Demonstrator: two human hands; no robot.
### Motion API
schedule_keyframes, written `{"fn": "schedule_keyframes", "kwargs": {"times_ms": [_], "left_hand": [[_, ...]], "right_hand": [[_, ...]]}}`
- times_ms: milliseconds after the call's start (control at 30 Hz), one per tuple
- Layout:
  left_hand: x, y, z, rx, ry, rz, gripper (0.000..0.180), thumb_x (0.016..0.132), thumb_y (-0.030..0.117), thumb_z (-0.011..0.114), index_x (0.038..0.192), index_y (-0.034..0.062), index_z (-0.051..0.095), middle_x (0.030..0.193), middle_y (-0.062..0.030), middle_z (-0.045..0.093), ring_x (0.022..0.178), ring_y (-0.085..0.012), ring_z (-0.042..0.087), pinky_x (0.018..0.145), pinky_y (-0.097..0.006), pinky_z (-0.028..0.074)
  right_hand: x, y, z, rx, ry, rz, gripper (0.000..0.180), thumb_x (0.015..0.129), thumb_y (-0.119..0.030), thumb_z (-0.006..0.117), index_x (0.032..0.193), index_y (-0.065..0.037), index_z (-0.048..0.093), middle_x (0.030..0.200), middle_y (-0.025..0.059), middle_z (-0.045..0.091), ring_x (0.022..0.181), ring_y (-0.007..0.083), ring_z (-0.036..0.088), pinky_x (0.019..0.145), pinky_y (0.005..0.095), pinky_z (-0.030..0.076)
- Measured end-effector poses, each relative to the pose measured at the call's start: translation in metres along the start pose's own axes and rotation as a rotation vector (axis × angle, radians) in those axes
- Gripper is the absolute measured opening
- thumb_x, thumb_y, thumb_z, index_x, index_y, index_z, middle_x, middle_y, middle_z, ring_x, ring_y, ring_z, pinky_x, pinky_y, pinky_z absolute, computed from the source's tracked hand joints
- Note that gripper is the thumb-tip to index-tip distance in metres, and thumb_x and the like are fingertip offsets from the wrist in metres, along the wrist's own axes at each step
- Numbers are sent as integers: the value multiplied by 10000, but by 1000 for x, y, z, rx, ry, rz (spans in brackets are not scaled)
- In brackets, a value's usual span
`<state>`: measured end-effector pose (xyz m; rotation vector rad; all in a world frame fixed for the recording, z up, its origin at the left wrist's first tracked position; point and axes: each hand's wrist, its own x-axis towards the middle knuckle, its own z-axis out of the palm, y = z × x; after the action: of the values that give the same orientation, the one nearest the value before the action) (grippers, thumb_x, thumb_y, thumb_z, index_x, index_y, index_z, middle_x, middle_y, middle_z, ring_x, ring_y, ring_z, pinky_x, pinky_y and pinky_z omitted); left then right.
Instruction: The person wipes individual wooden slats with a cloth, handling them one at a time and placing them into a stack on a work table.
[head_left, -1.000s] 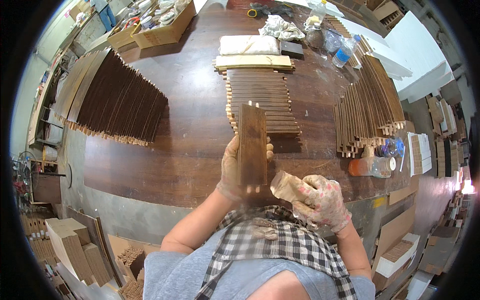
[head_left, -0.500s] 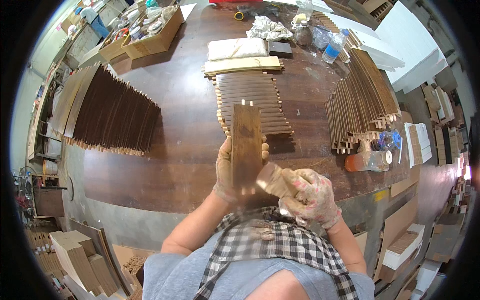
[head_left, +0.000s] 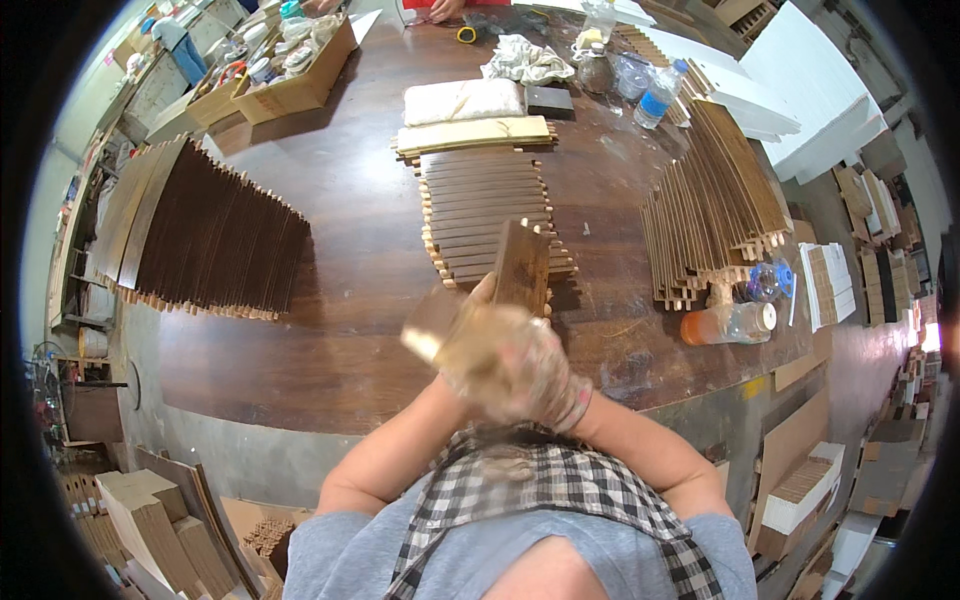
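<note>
In my left hand (head_left: pixel 484 289) is a dark brown wooden board (head_left: pixel 523 268) with pale dowel pegs at its end, tilted over the near side of the table. My gloved right hand (head_left: pixel 525 370), smeared by motion, crosses in front of the board's lower part and hides much of my left hand. It grips a small blurred block (head_left: pixel 428 322), brown with a pale edge, whose exact kind I cannot make out. Just beyond the held board lies a row of similar pegged boards (head_left: pixel 485 200), side by side.
Stacks of pegged boards stand at left (head_left: pixel 210 230) and right (head_left: pixel 710 200). A bottle of orange liquid (head_left: pixel 728 324) lies at the right edge. Farther back are a water bottle (head_left: pixel 660 95), a white rag (head_left: pixel 527 60) and a filled cardboard box (head_left: pixel 300 95). Another person's hand (head_left: pixel 446 10) shows at the far edge.
My right hand has swept leftward with the block, from beside the board to across it. The board has tipped and its top leans right. A person's hand has appeared at the far edge.
</note>
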<state>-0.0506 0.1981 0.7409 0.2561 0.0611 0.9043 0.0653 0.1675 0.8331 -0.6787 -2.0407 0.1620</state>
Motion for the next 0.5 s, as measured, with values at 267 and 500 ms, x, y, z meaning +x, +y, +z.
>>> {"fn": "schedule_keyframes", "kwargs": {"times_ms": [267, 500], "left_hand": [[-6, 15, 45, -166, 343, 42, 468, 1033, 418, 463, 1278, 39, 590, 1104, -161, 692, 896, -253, 717, 780, -356, 626], [-20, -9, 33, 323, 198, -31, 544, 1029, 419, 497, 1460, 98, 411, 1403, -125, 505, 1233, -258, 551, 1011, -428, 526]], "right_hand": [[9, 30, -52, 569, 524, 731, 767, 899, -170, 712, 1535, -56, 299, 1345, 149, 509, 1117, 256, 600, 886, 379, 571], [6, 35, 0, -88, 71, 119, 676, 864, -282, 734, 1441, -100, 431, 1100, 159, 633, 780, 268, 711, 638, 382, 610]]}}
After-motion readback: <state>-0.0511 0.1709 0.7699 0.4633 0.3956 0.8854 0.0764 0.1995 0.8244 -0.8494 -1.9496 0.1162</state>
